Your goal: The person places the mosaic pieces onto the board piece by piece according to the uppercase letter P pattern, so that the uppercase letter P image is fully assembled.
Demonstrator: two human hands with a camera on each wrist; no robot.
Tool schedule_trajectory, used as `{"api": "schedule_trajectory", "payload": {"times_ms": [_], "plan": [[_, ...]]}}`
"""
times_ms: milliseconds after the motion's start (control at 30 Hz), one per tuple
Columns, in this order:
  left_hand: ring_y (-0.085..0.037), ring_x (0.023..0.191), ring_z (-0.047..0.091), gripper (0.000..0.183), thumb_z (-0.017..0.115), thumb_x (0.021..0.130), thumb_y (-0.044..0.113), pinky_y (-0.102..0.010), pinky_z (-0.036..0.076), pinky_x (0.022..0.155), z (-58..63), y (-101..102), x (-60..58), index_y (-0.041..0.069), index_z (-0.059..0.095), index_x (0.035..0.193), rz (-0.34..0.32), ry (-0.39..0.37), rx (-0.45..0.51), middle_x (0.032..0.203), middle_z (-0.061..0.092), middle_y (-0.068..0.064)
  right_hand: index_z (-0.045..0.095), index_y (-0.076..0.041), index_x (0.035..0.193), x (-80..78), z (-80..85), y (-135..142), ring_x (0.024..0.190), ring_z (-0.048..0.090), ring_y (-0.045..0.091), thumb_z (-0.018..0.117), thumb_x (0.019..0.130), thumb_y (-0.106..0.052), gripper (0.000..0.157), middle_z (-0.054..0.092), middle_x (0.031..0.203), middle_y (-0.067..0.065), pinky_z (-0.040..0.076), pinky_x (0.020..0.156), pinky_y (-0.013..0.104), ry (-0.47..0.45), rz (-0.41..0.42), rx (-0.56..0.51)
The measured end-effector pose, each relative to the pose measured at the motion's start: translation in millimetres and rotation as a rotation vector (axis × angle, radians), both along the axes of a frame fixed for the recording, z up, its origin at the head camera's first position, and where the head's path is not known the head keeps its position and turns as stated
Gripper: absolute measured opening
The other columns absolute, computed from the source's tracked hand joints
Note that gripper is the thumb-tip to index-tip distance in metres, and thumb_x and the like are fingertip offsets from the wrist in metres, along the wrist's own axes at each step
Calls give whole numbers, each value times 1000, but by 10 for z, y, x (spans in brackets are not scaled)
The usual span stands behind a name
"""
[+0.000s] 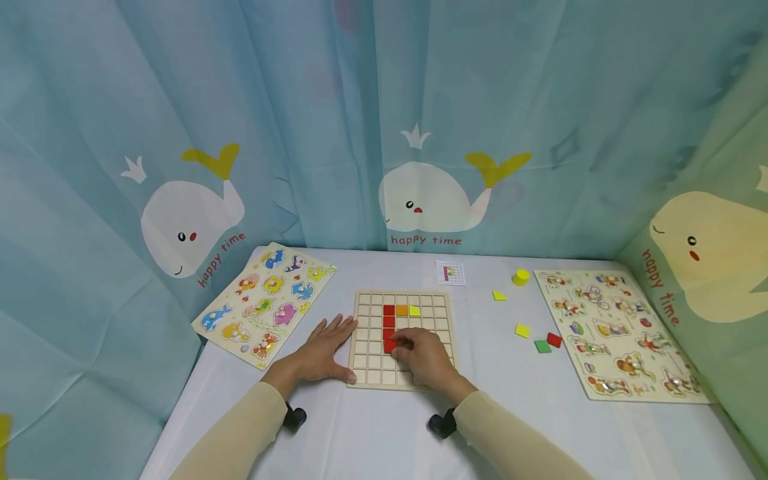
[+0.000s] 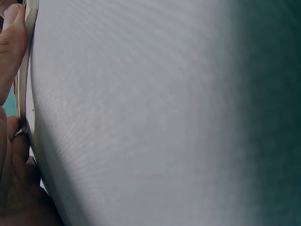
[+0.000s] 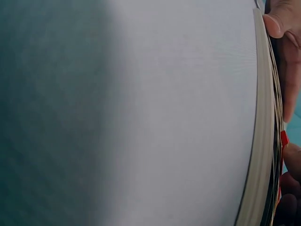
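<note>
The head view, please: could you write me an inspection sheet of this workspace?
Surface: table under a pale cloth.
Job's things: wooden grid board holding red tiles, an orange tile and a yellow tile; pattern card behind it.
Clutter: loose yellow, green and red pieces; yellow cylinder; animal peg puzzle left, figure peg puzzle right.
Hands: left hand flat at the board's left edge; right hand on a red tile, grip hidden.
Cables: nothing seen.
Surroundings: whale-print curtains.
</note>
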State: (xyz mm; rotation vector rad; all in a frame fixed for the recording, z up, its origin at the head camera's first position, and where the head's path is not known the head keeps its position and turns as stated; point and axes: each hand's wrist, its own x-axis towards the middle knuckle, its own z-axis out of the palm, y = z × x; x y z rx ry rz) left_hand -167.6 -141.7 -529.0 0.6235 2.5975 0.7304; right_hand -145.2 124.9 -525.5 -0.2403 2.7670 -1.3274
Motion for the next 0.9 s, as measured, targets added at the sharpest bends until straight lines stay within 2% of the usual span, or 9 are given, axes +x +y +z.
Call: {"api": "schedule_trajectory", "payload": {"times_ms": [333,600,900], "plan": [[-25,166,4,120,90,76,57,-50,-2,136,-19,-7,-4,18,25,169,-1,3,8,177,20,-1,80,-9,110,19,-2,-35,90,60,14,84,89,-10,22,73,99,-2,56,85,35,45,20,102],[-25,166,4,121,90,75,57,-51,-2,136,-17,-1,-3,18,25,170,3,-2,5,178,19,-1,80,-9,110,28,14,-40,90,61,12,83,89,-10,21,74,99,-3,57,83,34,57,20,115],[-25,166,4,120,89,75,57,-50,-2,136,-16,-2,-3,19,26,169,-1,5,4,177,19,-1,80,-8,113,23,13,-35,94,63,14,83,90,-11,24,75,101,-3,58,87,37,63,28,136]]}}
